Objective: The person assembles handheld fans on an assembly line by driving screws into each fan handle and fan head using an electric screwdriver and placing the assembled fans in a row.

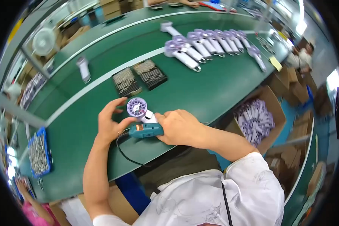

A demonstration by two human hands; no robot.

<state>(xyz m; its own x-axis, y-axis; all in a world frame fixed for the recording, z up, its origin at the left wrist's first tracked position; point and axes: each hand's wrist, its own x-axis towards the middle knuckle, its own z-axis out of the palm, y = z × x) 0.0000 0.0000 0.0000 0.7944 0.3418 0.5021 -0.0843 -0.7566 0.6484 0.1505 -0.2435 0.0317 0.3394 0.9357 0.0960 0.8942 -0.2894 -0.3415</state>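
Note:
A small white and purple handheld fan [137,107] is in front of me over the green workbench, its round grille facing up. My left hand [111,122] curves around the left side of the grille, with index finger and thumb at its rim. My right hand [180,127] is closed around the right end of a teal electric screwdriver [142,130], which lies crosswise just below the fan. The fan's white handle runs toward my right fingers, and its end is hidden there. The screwdriver's tip is also hidden. A black cord [125,153] loops from its left end.
Two dark trays of small screws [150,74] sit beyond my hands. Several finished-looking fans [205,43] lie in a row at the far right; a single fan [83,69] lies far left. A blue tray of metal parts [39,152] is at left. A carton of purple-white parts [255,122] stands right.

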